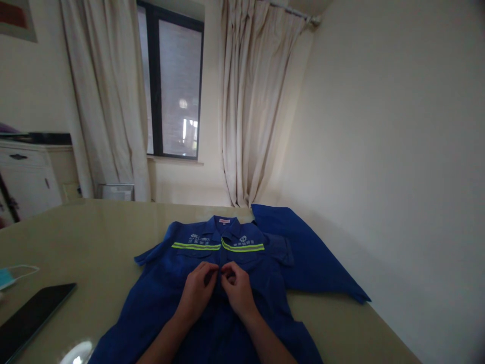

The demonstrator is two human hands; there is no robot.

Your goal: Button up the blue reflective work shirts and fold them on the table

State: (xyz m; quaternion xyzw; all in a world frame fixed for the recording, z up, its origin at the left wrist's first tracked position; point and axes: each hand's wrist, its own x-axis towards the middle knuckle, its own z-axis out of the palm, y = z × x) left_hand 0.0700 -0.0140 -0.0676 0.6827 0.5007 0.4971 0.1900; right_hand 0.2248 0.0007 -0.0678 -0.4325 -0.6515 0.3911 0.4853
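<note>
A blue short-sleeved work shirt [159,293] lies face up on the table, its collar pointing away from me. Yellow-green reflective strips and white lettering cross its chest. Just below the strips, my left hand [199,287] pinches the left side of the front placket. Close beside it, my right hand [238,289] pinches the right side, fingertips nearly meeting the left ones. Any button between the fingers is too small to make out. Another blue garment [314,253] lies spread on the right, partly under the shirt's sleeve.
On the pale table [102,237], a dark tablet or phone [36,316] and a light-blue face mask [6,277] lie at the left. A wall [409,202] borders the table's right side. Curtains [250,101] and a window [180,91] are behind.
</note>
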